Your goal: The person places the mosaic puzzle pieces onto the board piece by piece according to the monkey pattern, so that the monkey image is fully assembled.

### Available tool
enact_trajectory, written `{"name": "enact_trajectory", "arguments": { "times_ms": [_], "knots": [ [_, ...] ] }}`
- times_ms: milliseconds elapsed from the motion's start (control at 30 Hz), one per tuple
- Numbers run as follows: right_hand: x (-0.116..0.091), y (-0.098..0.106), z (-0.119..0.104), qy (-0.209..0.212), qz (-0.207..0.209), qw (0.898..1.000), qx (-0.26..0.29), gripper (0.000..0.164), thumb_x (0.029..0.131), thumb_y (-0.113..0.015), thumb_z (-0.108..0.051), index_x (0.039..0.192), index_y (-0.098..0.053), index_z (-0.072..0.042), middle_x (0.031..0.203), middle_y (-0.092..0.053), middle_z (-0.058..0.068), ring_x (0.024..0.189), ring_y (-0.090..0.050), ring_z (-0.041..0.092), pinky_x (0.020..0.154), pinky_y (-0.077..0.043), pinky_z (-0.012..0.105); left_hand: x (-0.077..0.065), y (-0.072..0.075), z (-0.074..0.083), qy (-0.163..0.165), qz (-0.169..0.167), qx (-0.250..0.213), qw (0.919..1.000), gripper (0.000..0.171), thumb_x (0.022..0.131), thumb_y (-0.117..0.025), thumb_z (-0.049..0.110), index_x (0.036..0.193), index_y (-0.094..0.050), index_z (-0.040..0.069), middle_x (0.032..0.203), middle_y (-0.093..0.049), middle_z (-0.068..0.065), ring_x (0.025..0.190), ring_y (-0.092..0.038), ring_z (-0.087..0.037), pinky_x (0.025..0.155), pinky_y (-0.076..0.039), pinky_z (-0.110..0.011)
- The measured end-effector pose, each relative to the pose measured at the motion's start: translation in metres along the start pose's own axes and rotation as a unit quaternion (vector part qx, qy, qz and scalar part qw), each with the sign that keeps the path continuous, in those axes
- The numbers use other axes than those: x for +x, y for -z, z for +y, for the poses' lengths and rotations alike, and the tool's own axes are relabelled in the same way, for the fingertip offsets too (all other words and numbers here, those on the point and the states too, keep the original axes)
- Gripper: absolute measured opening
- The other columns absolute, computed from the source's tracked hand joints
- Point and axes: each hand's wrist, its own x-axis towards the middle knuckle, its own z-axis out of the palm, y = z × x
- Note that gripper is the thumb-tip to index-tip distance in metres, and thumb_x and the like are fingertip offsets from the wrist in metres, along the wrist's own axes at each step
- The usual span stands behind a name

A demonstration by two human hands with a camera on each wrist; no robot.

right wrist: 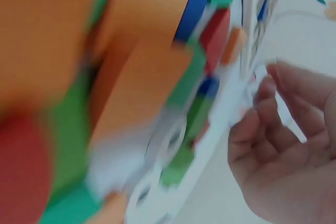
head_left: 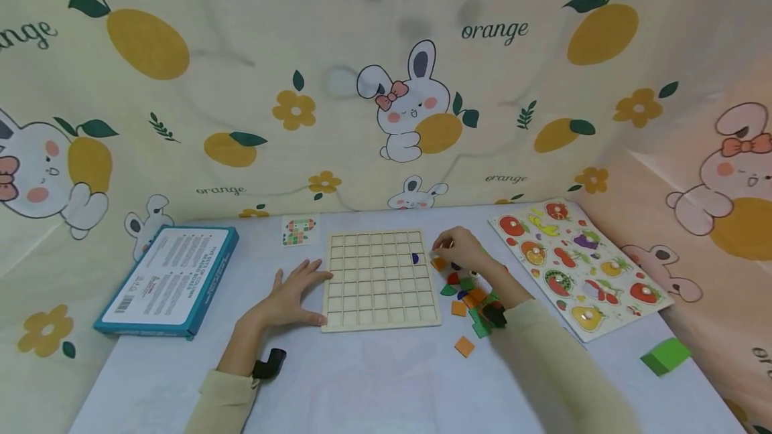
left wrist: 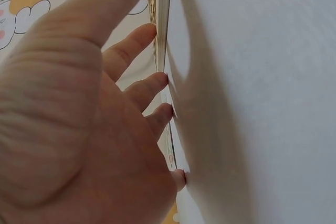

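Note:
A pale wooden grid board (head_left: 380, 280) lies in the middle of the table, with one dark blue half-round piece (head_left: 415, 258) in a right-hand cell. At the board's left edge my left hand (head_left: 294, 297) spreads its fingers, thumb and forefinger touching the rim. In the left wrist view the same hand (left wrist: 105, 114) has its fingertips along that edge. My right hand (head_left: 463, 250) is just past the board's upper right corner, fingers bent, over an orange piece (head_left: 439, 264). The right wrist view shows its fingertips close together; I cannot tell whether they pinch a piece.
Coloured pieces (head_left: 473, 298) are heaped under the right forearm, with a loose orange square (head_left: 464, 347) nearer. A fruit puzzle board (head_left: 579, 266) and green block (head_left: 665, 356) lie at right. A blue-edged box (head_left: 169, 280) is at left; a pattern card (head_left: 299, 232) lies behind the left hand.

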Motion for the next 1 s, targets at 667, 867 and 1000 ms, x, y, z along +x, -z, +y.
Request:
{"name": "enact_trajectory", "arguments": {
  "times_ms": [667,867,1000],
  "knots": [
    [-0.092,0.024,0.037,0.046,-0.052,0.995,-0.070,0.020,0.086,-0.078,-0.012,0.104,-0.070,-0.007,0.096,-0.055,0.003,0.088,-0.050,0.022,0.077,-0.050,0.034,0.000,0.003,0.002,0.015,-0.003,0.011,0.9998,0.096,0.064,-0.088,0.054,0.146,-0.049,0.022,0.164,-0.021,-0.011,0.152,-0.006,-0.038,0.110,0.008,-0.073],
    [-0.092,0.024,0.039,0.015,-0.050,0.995,-0.083,0.018,0.085,-0.080,-0.015,0.097,-0.069,-0.010,0.094,-0.056,0.000,0.087,-0.050,0.019,0.078,-0.051,0.033,0.001,0.003,0.002,0.008,-0.002,0.006,1.0000,0.093,0.065,-0.088,0.053,0.145,-0.051,0.022,0.164,-0.023,-0.012,0.152,-0.007,-0.038,0.110,0.008,-0.074],
    [-0.093,0.028,0.040,0.028,-0.062,0.994,-0.087,0.017,0.085,-0.079,-0.017,0.097,-0.069,-0.011,0.095,-0.056,0.000,0.086,-0.050,0.020,0.075,-0.050,0.031,0.001,0.002,0.001,0.002,-0.003,0.006,1.0000,0.093,0.066,-0.088,0.053,0.145,-0.050,0.022,0.164,-0.023,-0.012,0.152,-0.007,-0.038,0.110,0.008,-0.074]
  ]
}}
